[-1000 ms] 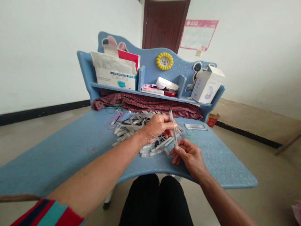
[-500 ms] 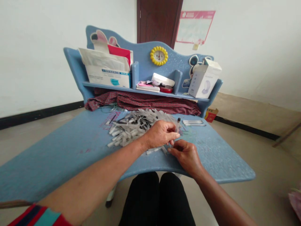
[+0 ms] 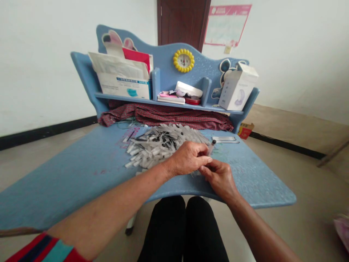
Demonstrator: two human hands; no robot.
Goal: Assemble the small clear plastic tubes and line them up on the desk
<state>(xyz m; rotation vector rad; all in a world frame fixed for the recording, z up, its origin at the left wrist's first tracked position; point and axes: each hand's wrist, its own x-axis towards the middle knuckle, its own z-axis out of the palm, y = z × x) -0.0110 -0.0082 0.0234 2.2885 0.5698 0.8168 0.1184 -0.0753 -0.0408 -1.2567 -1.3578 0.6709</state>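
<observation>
My left hand (image 3: 188,158) and my right hand (image 3: 219,176) meet just above the near edge of a blue desk (image 3: 81,171). Both are closed on one thin clear tube with a dark tip (image 3: 211,146), which slants up and to the right from between the fingers. A heap of several similar clear tubes and dark pieces (image 3: 160,143) lies on the desk right behind my left hand. A few finished-looking tubes (image 3: 225,139) lie side by side at the right back.
A red checked cloth (image 3: 166,118) lies under the desk's shelf. The shelf carries a white box of papers (image 3: 122,78), booklets (image 3: 171,98), a yellow clock (image 3: 183,60) and a white carton (image 3: 237,91). My dark-trousered knees (image 3: 188,229) are below the desk.
The tube, held upright a second ago, has been lowered and tilted to the right. Both hands have drawn together over it, nearer the desk top. The view has shifted slightly.
</observation>
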